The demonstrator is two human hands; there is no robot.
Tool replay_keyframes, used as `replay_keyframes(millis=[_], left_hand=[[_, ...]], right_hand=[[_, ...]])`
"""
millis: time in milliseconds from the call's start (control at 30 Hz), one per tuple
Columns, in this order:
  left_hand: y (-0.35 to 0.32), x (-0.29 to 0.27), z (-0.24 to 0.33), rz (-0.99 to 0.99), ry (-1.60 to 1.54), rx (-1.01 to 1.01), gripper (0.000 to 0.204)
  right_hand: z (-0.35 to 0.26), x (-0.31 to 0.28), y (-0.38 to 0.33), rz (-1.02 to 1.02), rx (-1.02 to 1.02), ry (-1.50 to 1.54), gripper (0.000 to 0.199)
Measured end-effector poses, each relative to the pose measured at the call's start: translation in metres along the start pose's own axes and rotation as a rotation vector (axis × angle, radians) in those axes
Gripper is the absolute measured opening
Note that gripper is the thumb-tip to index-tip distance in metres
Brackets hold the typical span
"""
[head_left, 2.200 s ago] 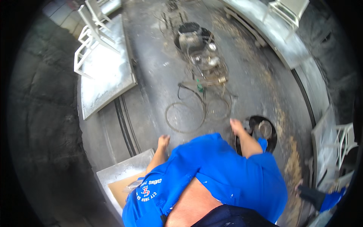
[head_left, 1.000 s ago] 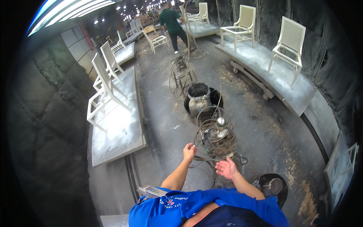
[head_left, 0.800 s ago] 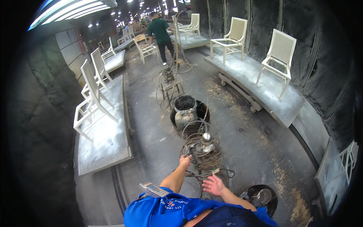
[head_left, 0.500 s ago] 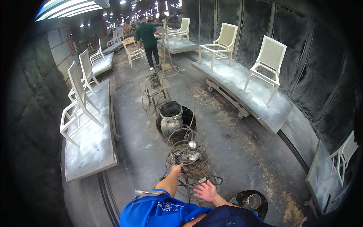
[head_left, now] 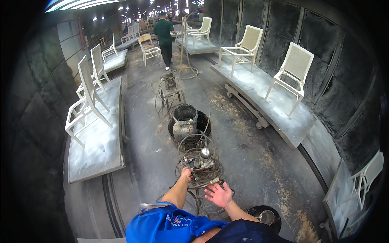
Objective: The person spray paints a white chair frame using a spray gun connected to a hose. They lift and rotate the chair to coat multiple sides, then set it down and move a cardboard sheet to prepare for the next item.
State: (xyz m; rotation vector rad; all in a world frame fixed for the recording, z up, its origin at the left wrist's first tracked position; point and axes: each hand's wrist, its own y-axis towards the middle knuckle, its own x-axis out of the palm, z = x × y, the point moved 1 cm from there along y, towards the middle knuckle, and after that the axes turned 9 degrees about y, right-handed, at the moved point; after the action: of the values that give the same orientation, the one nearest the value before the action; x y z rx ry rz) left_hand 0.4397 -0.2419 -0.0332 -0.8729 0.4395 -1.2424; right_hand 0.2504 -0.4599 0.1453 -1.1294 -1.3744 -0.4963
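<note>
My left hand (head_left: pixel 186 174) reaches down and grips a spray gun (head_left: pixel 199 161) with a round metal cup that lies on a coil of hoses (head_left: pixel 200 168) on the floor. My right hand (head_left: pixel 219 194) hovers open, palm up and fingers spread, just to the right of the coil and holds nothing. A hose runs under my right hand. My blue sleeves fill the bottom of the view.
A paint-caked bucket (head_left: pixel 184 123) stands in a black tub beyond the coil. A small pump stand (head_left: pixel 170 87) with hoses is farther on. White chairs (head_left: pixel 292 71) rest on grey platforms (head_left: pixel 95 141) on both sides. A person in green (head_left: pixel 164 34) stands far ahead. A dark pail (head_left: pixel 265 216) sits at my right.
The view has lifted from the floor at my feet to the long aisle. My left hand has reached onto the hose coil and taken hold of the spray gun; my right hand stays open beside it.
</note>
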Motion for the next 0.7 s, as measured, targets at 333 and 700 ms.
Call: replay_keyframes(millis=[333,700], left_hand=[[-0.042,0.024,0.06,-0.028,-0.034,0.131,0.031],[-0.159,0.033,0.07,-0.286,-0.435,0.512,0.032]], right_hand=[[-0.014,0.021,0.012,-0.134,-0.045,-0.049,0.084],[-0.031,0.069,0.007,-0.411,-0.206,-0.561,0.053]])
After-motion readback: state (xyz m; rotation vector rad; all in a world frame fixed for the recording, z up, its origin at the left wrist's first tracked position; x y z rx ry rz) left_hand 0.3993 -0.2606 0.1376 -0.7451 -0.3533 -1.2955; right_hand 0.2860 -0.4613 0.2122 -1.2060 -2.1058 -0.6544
